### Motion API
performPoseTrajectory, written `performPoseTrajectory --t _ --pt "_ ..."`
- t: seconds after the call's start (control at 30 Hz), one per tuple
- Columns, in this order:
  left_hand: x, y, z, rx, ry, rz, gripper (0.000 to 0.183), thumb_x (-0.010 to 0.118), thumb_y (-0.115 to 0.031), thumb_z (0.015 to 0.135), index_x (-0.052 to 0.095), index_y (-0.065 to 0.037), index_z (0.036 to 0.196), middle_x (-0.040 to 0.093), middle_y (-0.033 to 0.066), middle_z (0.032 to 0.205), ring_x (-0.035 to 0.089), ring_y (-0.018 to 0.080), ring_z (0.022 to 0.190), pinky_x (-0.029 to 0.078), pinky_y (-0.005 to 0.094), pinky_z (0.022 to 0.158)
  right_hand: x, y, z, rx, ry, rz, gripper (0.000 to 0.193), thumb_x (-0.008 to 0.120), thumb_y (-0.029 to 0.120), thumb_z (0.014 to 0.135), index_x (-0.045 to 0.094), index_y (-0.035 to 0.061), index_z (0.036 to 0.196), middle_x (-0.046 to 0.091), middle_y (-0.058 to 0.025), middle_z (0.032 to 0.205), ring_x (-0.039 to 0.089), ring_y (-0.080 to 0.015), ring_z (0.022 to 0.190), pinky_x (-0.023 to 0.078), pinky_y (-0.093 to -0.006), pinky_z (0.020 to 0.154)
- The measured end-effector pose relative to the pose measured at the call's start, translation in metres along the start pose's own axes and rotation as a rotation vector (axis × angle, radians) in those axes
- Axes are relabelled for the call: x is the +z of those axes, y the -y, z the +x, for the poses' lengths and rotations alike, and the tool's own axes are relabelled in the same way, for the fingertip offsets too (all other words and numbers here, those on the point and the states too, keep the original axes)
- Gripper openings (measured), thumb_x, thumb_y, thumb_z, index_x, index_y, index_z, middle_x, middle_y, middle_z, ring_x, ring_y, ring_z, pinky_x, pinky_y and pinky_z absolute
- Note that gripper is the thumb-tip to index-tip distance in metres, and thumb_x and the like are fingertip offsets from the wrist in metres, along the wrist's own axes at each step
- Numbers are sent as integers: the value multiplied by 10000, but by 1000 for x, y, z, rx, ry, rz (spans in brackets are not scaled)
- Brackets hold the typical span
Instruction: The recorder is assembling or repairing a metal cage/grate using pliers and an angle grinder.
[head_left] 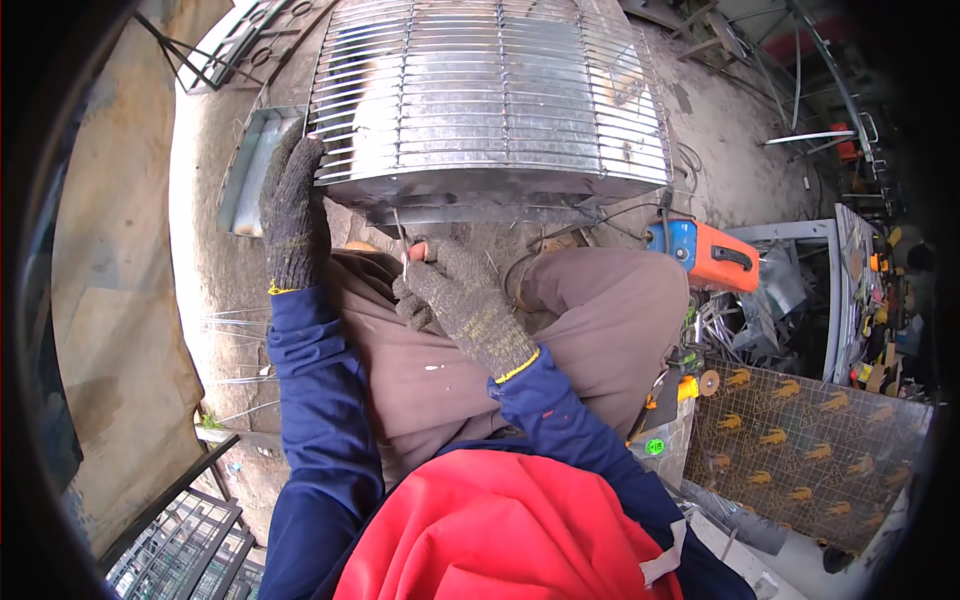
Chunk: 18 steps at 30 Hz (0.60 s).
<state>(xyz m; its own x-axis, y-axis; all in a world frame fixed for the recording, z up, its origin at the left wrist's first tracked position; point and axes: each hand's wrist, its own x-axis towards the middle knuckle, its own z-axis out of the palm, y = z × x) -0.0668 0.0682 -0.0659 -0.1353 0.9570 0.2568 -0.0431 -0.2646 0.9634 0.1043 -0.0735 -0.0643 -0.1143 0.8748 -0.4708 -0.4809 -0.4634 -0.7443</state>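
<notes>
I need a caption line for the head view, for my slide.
Gloved left hand at the side of a metal grille; gloved right hand holding a thin rod.

Rough grey-brown concrete floor [735, 165], stained and worn; daylight strong on the left, paling the ground there, dimmer toward the right. Far left: large tan, blotchy flat panel [125, 250]. Lower left: dark metal lattice frames [185, 545]. Upper left: black metal frame with ring ornaments [255, 45]. Right: grey metal-framed rack [833, 290], silvery sheet-metal scrap [780, 295] heaped beside it. Lower right: brown gridded board [800, 455] with yellow printed figures.
</notes>
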Motion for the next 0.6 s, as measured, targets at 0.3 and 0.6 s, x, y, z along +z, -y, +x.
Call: performPoseTrajectory --t 0.3,0.6 --pt "5 -10 -6 74 -27 -78 404 608 -202 971 614 49 1286 658 121 1203 606 184 1088 465 306 967 6 6 5 -122 18 -126 127 609 128 996 540 63 1081 645 -65 842 588 -112 635 494 -262 539" --pt "2 -12 -5 64 -32 -16 426 627 -214 973 605 43 1312 659 131 1219 611 191 1091 470 316 979 22 17 4 -97 -74 -52 181 620 112 974 660 3 1113 669 -4 1005 607 -72 907 493 -230 818"
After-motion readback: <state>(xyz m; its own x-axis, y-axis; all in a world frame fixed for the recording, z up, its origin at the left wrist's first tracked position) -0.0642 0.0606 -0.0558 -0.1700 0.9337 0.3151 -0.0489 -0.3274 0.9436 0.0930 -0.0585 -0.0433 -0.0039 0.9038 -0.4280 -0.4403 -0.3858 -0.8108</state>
